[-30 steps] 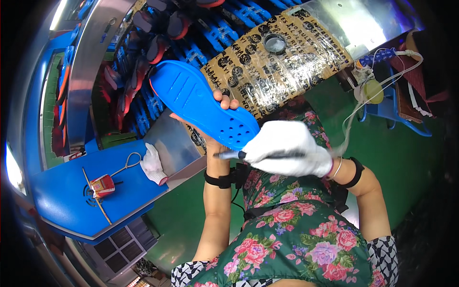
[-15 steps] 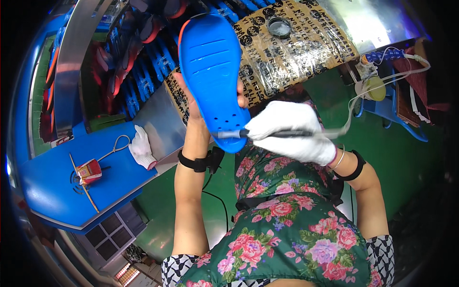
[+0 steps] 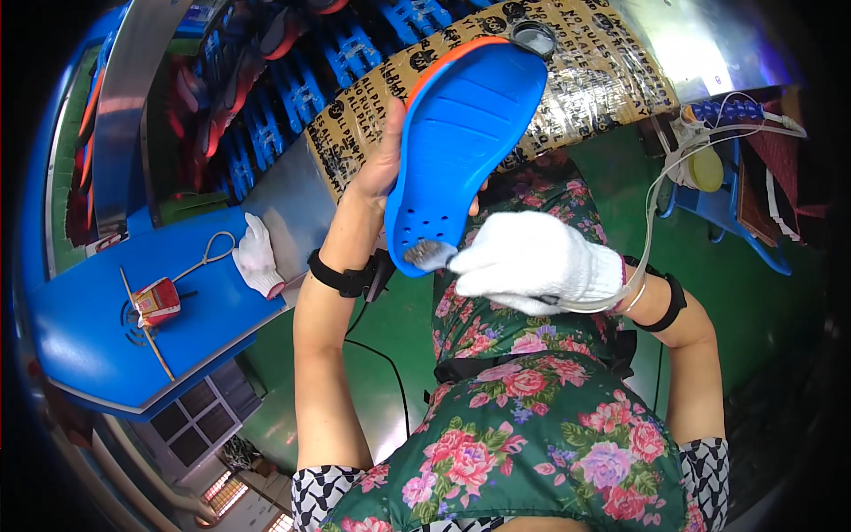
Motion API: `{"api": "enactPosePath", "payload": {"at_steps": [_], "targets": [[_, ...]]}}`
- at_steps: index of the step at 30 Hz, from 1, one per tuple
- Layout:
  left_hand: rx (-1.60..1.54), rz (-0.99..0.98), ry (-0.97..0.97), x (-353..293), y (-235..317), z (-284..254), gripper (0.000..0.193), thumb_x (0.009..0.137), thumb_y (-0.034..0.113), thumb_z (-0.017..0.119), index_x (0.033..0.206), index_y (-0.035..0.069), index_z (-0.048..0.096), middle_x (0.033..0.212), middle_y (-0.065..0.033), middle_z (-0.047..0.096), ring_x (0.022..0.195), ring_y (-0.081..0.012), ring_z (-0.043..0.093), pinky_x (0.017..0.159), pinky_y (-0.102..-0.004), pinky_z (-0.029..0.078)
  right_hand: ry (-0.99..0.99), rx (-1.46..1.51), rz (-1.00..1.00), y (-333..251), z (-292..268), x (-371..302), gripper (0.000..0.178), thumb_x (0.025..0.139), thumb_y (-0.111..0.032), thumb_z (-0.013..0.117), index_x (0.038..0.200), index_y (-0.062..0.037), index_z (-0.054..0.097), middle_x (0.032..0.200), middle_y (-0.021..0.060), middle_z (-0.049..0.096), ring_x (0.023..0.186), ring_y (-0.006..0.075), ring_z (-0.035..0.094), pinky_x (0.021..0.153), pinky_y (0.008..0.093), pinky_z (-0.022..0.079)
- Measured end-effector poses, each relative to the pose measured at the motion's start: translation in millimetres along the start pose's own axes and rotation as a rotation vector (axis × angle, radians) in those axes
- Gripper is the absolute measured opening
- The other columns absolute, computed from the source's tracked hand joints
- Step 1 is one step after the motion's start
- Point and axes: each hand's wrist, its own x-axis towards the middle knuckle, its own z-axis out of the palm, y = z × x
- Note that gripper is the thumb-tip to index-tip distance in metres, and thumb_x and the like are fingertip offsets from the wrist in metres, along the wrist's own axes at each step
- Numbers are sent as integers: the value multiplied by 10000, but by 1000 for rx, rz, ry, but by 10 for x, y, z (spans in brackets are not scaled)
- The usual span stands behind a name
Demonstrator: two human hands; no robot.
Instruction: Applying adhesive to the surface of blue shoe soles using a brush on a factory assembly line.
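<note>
A blue shoe sole (image 3: 470, 133) with an orange edge rests in my bare left hand (image 3: 383, 160). My thumb lies along its left side, and fingertips show past its right edge; the rest of the hand is hidden behind the sole. The sole tilts with its wider end up and right. Small round holes dot its lower end. My right hand (image 3: 532, 262), in a white knit glove, is closed on a brush (image 3: 430, 255). The bristles touch the sole's lower end, below the holes. A thin clear tube runs from near my right wrist toward the upper right.
A taped brown cardboard sheet (image 3: 372, 111) lies beyond the sole, with a small round black-rimmed dish (image 3: 534, 37) on it. More soles hang on a blue rack (image 3: 257, 133). At left, a blue table (image 3: 80, 310) bears a white glove (image 3: 257, 257) and a red box (image 3: 158, 301).
The sole has swung clockwise, its upper end moving right, with more orange edge showing. The brush has shifted slightly, staying at the sole's lower end.
</note>
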Motion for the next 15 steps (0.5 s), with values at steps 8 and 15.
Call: {"api": "enactPosePath", "payload": {"at_steps": [8, 15], "targets": [[121, 26, 258, 79, 45, 36, 1085, 826, 911, 285, 1473, 55, 447, 1110, -250, 684, 846, -400, 717, 708, -530, 614, 110, 256, 268, 84, -259, 115, 103, 791, -61, 783, 887, -53, 748, 889, 82, 737, 847, 238, 710, 759, 356, 559], [-239, 675, 335, 325, -282, -337, 744, 1010, 624, 402, 1409, 2, 488, 1236, -207, 651, 1152, -364, 631, 991, -515, 528, 812, 819, 781, 88, -273, -103, 191, 864, 9, 711, 1050, 17, 754, 946, 79, 754, 766, 102, 656, 688, 238, 521]]}}
